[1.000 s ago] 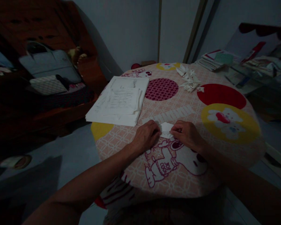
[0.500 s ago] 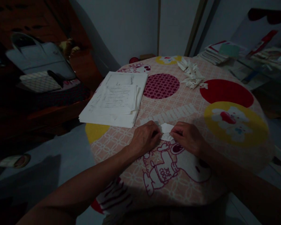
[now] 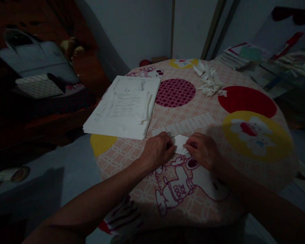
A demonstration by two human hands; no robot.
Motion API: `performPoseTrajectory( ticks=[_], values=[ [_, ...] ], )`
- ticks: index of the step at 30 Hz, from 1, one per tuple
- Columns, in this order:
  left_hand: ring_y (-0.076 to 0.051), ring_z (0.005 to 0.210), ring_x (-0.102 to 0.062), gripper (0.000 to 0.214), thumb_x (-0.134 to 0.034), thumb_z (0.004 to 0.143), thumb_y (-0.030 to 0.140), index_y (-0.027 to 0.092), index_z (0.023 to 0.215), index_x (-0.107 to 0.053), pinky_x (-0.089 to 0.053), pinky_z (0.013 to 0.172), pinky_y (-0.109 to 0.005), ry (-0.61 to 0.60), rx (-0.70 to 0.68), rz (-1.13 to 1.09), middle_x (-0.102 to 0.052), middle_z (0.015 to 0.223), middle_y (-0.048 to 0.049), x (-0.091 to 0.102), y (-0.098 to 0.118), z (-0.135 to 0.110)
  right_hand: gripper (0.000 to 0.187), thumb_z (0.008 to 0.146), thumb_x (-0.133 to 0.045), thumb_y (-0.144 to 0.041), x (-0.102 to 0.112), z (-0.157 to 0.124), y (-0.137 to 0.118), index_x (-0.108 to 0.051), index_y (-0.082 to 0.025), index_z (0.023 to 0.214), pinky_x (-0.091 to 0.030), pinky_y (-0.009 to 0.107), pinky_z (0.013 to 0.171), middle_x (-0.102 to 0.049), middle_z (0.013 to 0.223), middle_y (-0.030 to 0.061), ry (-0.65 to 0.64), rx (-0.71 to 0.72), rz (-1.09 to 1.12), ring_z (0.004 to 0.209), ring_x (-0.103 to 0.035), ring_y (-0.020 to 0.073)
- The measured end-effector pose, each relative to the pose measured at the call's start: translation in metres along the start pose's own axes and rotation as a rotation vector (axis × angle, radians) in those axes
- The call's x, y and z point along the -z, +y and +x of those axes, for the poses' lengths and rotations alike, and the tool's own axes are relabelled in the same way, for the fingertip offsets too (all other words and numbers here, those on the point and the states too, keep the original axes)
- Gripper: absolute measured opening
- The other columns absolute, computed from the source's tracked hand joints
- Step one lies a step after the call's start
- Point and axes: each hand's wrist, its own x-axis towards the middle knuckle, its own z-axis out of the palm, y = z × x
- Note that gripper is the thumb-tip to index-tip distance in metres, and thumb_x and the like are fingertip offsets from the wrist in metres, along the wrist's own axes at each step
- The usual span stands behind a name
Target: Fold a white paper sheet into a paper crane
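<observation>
A small folded piece of white paper [image 3: 181, 143] lies on the round table with its patterned cloth [image 3: 198, 115]. My left hand [image 3: 157, 150] pinches the paper's left side, fingers curled. My right hand [image 3: 202, 150] pinches its right side, fingers curled too. Both hands rest on the cloth near the front of the table, above a cartoon dog print [image 3: 180, 183].
A thick stack of white sheets [image 3: 124, 108] lies at the table's left. A heap of small folded paper pieces [image 3: 209, 83] sits at the back. Books and papers [image 3: 236, 56] lie to the right. A grey bag [image 3: 33, 59] rests on dark wooden furniture at left.
The hands keep pinching the paper and have barely shifted. The view has swung slightly, so the table sits a bit lower and to the right.
</observation>
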Motion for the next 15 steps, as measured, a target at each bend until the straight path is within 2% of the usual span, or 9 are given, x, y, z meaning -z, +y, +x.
performPoseTrajectory(
  ticks=[10, 15],
  values=[
    [-0.017, 0.072, -0.061, 0.016, -0.059, 0.083, 0.030, 0.017, 0.079, -0.065, -0.046, 0.065, -0.028, 0.007, -0.005, 0.090, -0.064, 0.083, -0.0045, -0.0030, -0.0016, 0.0020, 0.014, 0.075, -0.063, -0.012, -0.0038, -0.0005, 0.0020, -0.062, -0.018, 0.063, -0.041, 0.025, 0.060, -0.060, 0.067, 0.0014, 0.058, -0.022, 0.089, 0.064, -0.056, 0.0138],
    [-0.018, 0.077, -0.062, 0.015, -0.059, 0.083, 0.028, 0.016, 0.079, -0.066, -0.047, 0.068, -0.027, 0.023, -0.040, 0.129, -0.065, 0.085, -0.0054, -0.0044, -0.0031, 0.0049, 0.011, 0.075, -0.064, -0.015, -0.0002, 0.0036, -0.0044, -0.067, -0.017, 0.064, -0.041, 0.026, 0.063, -0.065, 0.068, 0.0029, 0.030, -0.079, 0.012, 0.066, -0.059, 0.0146]
  ],
)
